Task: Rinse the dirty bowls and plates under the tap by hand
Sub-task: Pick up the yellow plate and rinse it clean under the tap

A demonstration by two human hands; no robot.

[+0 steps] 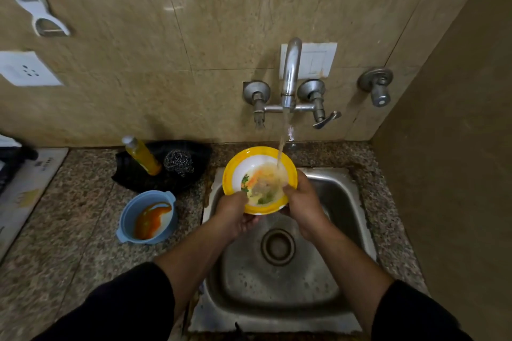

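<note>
Yellow-rimmed bowl in the middle of the frame, held over the steel sink, water from the tap pouring in | left hand grips the near-left rim | right hand grips the right rim | blue bowl with orange sauce sits on the counter, lower left.

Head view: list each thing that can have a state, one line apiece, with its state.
Tap: running, stream falling into the bowl.
Yellow-rimmed bowl: held over the sink, dirty, filling with water.
Left hand: gripping the bowl's near rim.
Right hand: gripping the bowl's right rim.
Blue bowl: on the counter, unrinsed, orange smear inside.
Soap bottle: capped, leaning.
Sink: wet, drain open.
</note>
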